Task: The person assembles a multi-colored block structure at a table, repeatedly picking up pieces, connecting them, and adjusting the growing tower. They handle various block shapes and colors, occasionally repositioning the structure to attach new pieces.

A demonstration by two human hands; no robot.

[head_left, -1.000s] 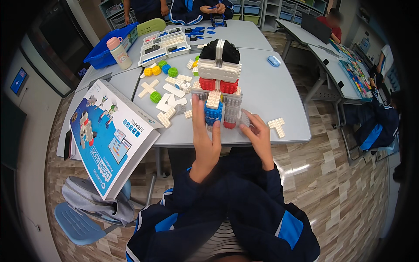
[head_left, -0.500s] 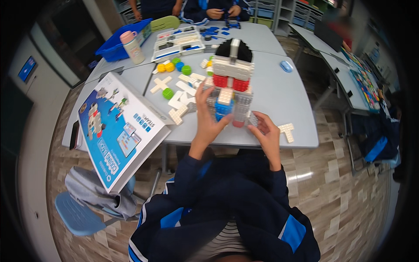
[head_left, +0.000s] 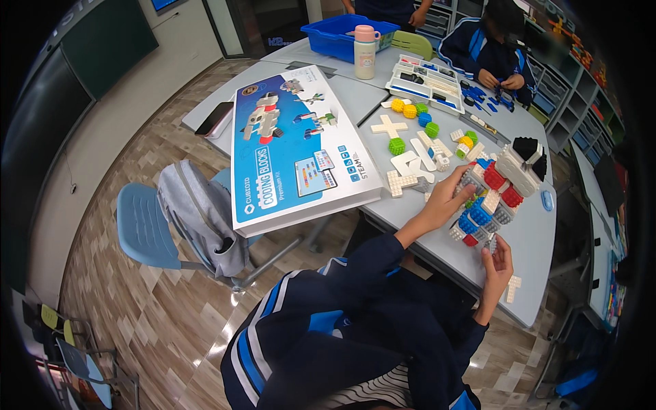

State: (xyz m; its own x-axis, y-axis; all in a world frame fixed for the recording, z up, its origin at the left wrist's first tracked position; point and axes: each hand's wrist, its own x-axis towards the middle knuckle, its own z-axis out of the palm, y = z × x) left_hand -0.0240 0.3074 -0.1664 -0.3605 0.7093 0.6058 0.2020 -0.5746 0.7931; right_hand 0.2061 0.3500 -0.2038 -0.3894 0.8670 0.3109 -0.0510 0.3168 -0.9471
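Note:
A block model (head_left: 490,200) of white, grey, red and blue toy bricks with black toothed parts at its far end is over the near right of the table. My left hand (head_left: 441,203) is closed round its left side, thumb towards me. At the model's near end, my right hand (head_left: 499,270) pinches a small grey studded brick (head_left: 491,243) with thumb and fingertips. Whether that brick touches the model I cannot tell. A white studded piece (head_left: 514,288) lies on the table beyond my right hand. Left of the model lie loose white bricks (head_left: 402,183).
A large kit box (head_left: 301,164) overhangs the table's left edge. Green, yellow and blue balls (head_left: 424,119), a parts tray (head_left: 427,96), a bottle (head_left: 365,58) and a blue bin (head_left: 321,41) are farther back. Another person's hands (head_left: 499,82) work on blue pieces. A chair (head_left: 140,222) holds a grey bag.
The view has swung left, so the table and model appear farther right and turned. My left hand stays on the model, and my right hand keeps its pinch on the small grey brick.

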